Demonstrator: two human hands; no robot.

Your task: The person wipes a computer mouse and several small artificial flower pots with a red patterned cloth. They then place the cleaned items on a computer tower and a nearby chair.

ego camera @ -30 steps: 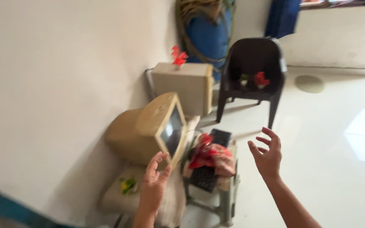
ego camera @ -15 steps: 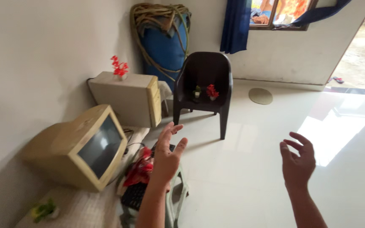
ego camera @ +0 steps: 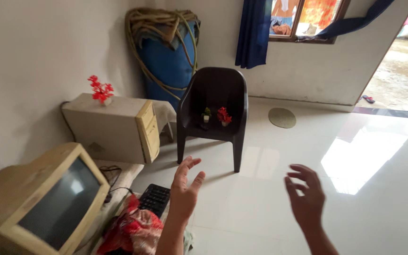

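Empty hands above keyboard

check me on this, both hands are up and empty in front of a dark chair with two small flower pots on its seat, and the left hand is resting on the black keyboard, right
Not quite. In the head view the left hand is raised in the air above the black keyboard, not resting on it. The rest holds: the right hand is also up and empty, and the dark chair has two small flower pots on its seat.

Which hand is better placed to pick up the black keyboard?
Probably the left hand: it hovers open just beside the black keyboard. The right hand, also open, hangs over bare floor farther away.
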